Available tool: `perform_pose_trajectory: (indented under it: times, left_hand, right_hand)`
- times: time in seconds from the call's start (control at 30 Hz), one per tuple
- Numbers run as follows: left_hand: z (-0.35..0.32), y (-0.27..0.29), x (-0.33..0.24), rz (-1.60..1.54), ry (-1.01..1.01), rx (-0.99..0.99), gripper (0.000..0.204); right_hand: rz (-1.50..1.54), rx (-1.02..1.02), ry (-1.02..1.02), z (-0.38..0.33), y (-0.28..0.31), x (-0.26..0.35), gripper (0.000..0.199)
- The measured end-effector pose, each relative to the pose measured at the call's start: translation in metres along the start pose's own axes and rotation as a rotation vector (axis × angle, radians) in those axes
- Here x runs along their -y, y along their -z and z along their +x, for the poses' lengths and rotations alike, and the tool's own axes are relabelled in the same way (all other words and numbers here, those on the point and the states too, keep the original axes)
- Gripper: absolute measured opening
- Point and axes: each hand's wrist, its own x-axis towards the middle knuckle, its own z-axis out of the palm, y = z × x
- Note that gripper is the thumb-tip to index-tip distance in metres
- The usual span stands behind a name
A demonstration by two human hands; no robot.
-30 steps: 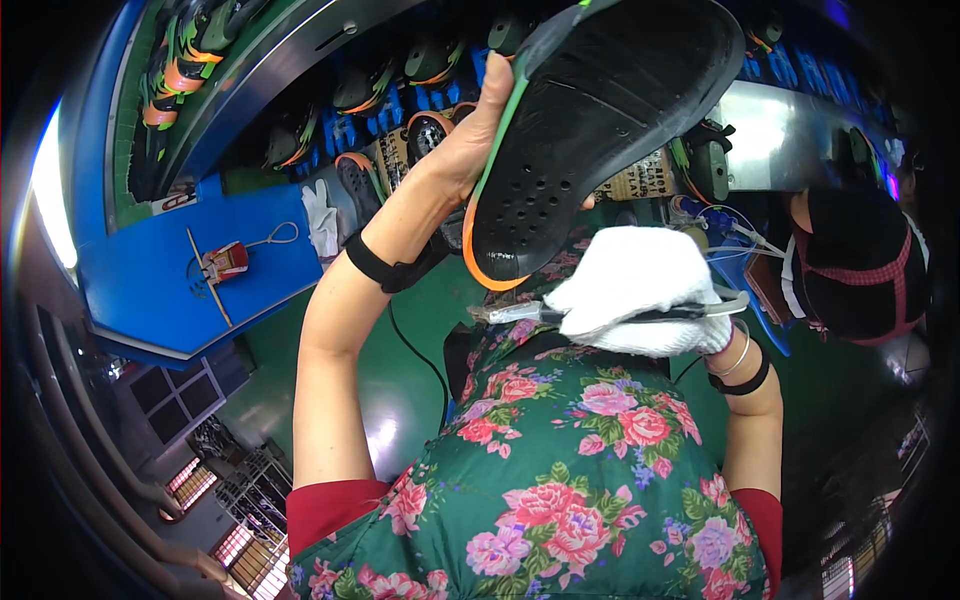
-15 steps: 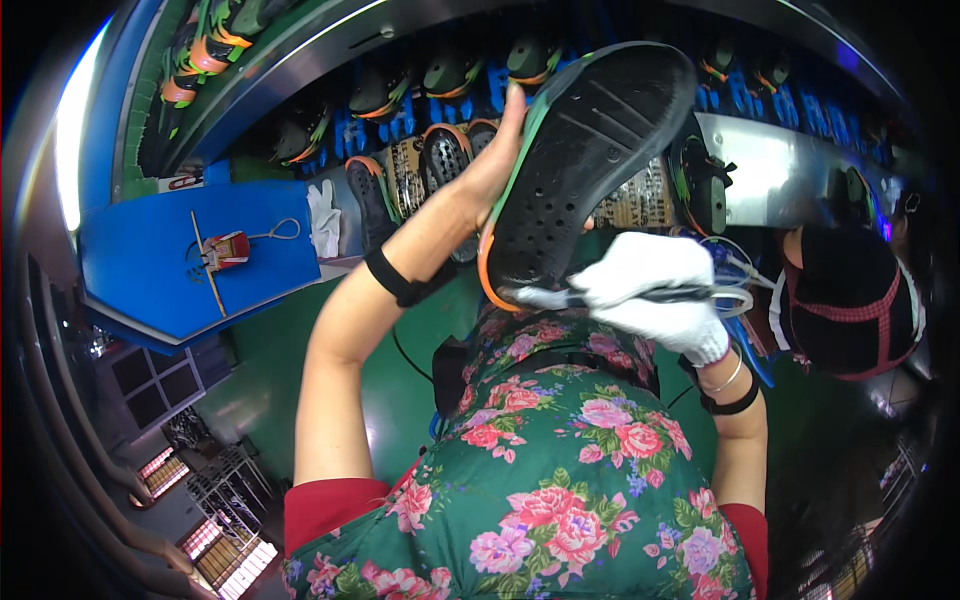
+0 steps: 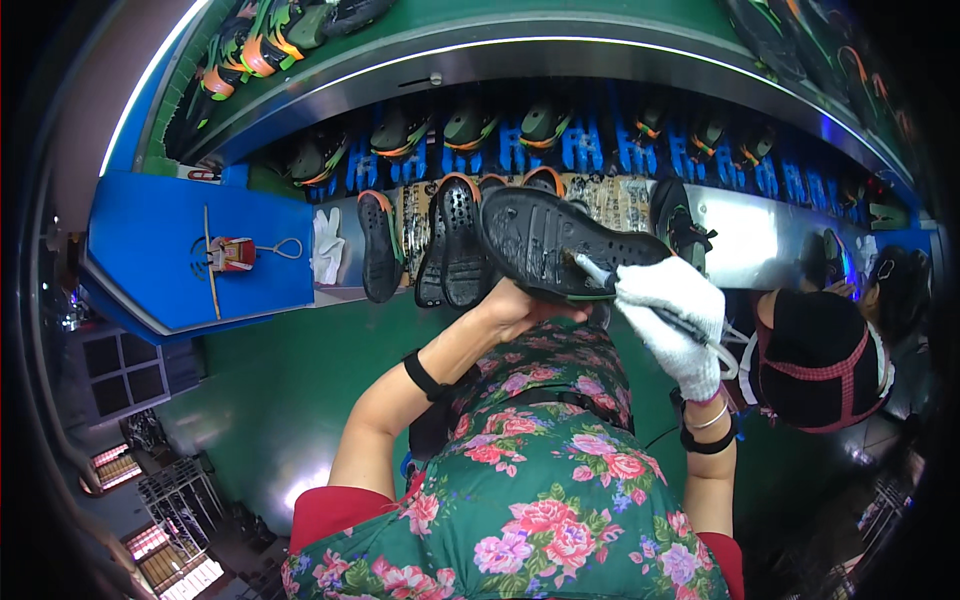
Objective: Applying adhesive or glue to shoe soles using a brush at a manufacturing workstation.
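Observation:
A black shoe sole with a row of small holes is held in front of me, its broad end to the left and glossy wet streaks across its face. My bare left hand grips it from below, fingers closed along its near edge and partly hidden under it. In a white knit glove, my right hand is closed around a slim brush with a pale hose by the hand. The brush tip touches the sole near the middle, where a whitish smear shows.
Several more soles, one a dark sole, stand on cardboard at the bench edge. Shoe uppers line a blue rack behind. A blue side table bears a red box; white gloves lie beside it. A co-worker sits at right.
The sole has swung from upright to nearly level and moved lower. My left hand has shifted from its side to underneath. The brush has moved from the orange-edged end toward the middle.

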Motion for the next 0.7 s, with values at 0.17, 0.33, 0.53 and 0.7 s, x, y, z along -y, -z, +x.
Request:
perform_pose_trajectory:
  times: [0.17,0.33,0.53,0.7]
  left_hand:
    - [-0.002,-0.006,-0.004,-0.781,-0.087,0.192,0.081]
    - [-0.015,-0.043,-0.018,-0.765,-0.203,0.402,0.095]
    - [0.008,-0.026,0.004,-0.643,-0.214,0.118,0.099]
    - [0.011,-0.031,0.007,-0.892,-0.125,0.280,0.098]
  right_hand:
    - [-0.042,-0.132,0.010,-0.006,-0.004,0.016,0.021]
    - [0.009,-0.242,0.016,-0.001,-0.010,0.022,0.024]
    - [-0.119,-0.251,0.143,0.025,-0.008,0.035,0.024]
    - [-0.218,-0.226,0.233,0.045,-0.003,0.041,0.029]
